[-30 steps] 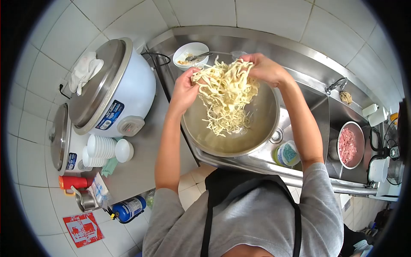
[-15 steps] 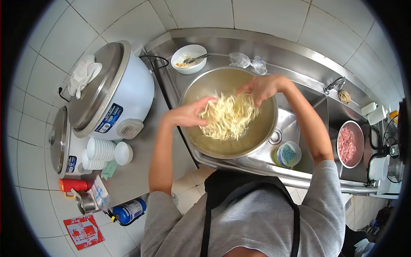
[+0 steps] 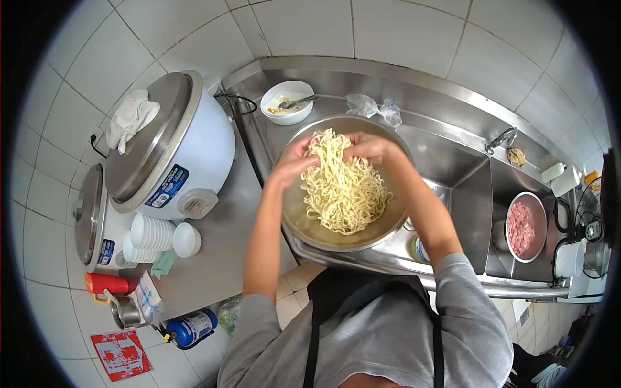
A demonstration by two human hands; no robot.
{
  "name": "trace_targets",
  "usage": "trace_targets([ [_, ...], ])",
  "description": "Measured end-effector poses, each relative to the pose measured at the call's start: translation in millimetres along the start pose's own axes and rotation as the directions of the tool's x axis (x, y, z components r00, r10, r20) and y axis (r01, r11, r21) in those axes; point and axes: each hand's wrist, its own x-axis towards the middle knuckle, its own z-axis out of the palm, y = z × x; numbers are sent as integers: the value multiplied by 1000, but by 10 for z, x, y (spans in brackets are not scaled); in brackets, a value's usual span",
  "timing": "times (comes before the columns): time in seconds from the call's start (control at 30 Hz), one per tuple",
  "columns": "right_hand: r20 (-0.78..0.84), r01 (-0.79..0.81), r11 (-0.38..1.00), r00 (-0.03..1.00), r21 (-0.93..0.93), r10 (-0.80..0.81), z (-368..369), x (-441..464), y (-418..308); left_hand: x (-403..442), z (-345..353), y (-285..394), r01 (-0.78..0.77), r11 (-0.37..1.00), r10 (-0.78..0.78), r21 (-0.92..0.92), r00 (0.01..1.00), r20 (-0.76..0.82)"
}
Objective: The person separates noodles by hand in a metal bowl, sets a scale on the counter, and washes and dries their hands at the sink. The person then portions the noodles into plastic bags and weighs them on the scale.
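Observation:
A heap of pale yellow noodles [image 3: 346, 197] lies in a large steel bowl [image 3: 297, 223] at the sink counter. My left hand [image 3: 294, 164] is closed around the upper left side of the noodles, fingers partly hidden among the strands. On the other side, my right hand [image 3: 370, 148] curls round the top of the same bunch. Between the two hands a clump stands pulled up above the rest, its strands trailing down into the heap.
Behind the bowl are a white bowl with a spoon [image 3: 286, 103] and plastic bags [image 3: 375, 108]. A pan of raw meat [image 3: 522, 227] stands at the right sink by the faucet [image 3: 501, 139]. Rice cooker [image 3: 194, 149] and stacked white cups [image 3: 152, 233] are at left.
My hands have drawn closer together and moved to the back of the bowl. The noodles, loosely tossed between them before, now hang as a gathered bunch spread toward the bowl's front.

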Motion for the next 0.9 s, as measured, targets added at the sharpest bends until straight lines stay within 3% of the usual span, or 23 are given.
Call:
trace_targets([
  [0.07,30,49,962,999,-268,-43,28,-234,-449,-93,-44,300,-9,994,3,110,999,54],
  [0.13,-30,-66,892,998,-447,59,59,-418,-818,-105,-102,411,-53,982,41,181,997,69],
  [0.2,-154,-89,748,988,-658,-17,189,-591,-1052,-115,-109,462,-113,971,106,210,993,46],
  [0.23,-208,-112,657,976,-745,-70,225,-635,-1102,-133,-77,506,-95,937,105,335,994,-11],
  [0.33,-131,84,735,964,-672,-229,130,-640,-968,-198,27,572,-116,907,174,405,979,-110],
  [0.43,-16,222,936,972,-272,-236,77,-662,-876,-260,108,605,-274,946,303,171,936,-181],
  [0.53,-172,-18,743,976,-669,-131,70,-705,-843,-262,49,530,-193,971,221,143,952,-211],
  [0.57,-108,19,707,985,-707,-134,-10,-695,-801,-235,10,425,-194,960,235,200,949,-209],
  [0.67,-125,83,755,969,-651,-215,106,-876,-891,-255,82,491,-209,966,221,153,973,-69],
  [0.7,-204,25,754,956,-657,-210,140,-905,-925,-176,45,325,-157,982,159,106,987,-10],
  [0.77,-231,85,733,919,-675,-320,99,-888,-806,-167,12,-6,-111,953,56,280,979,197],
  [0.8,-264,73,693,892,-717,-367,115,-873,-654,-165,-80,-240,-282,751,108,598,945,309],
  [0.83,-162,92,560,907,-823,-388,-62,-718,-347,-206,-132,-291,-106,676,-160,729,945,285],
  [0.87,-92,107,407,893,-907,-440,-119,-655,-81,-180,-137,-357,-175,615,-118,769,944,309],
  [0.9,-136,17,288,853,-957,-504,10,-753,-1,-96,-133,-415,9,477,-282,879,949,143],
])
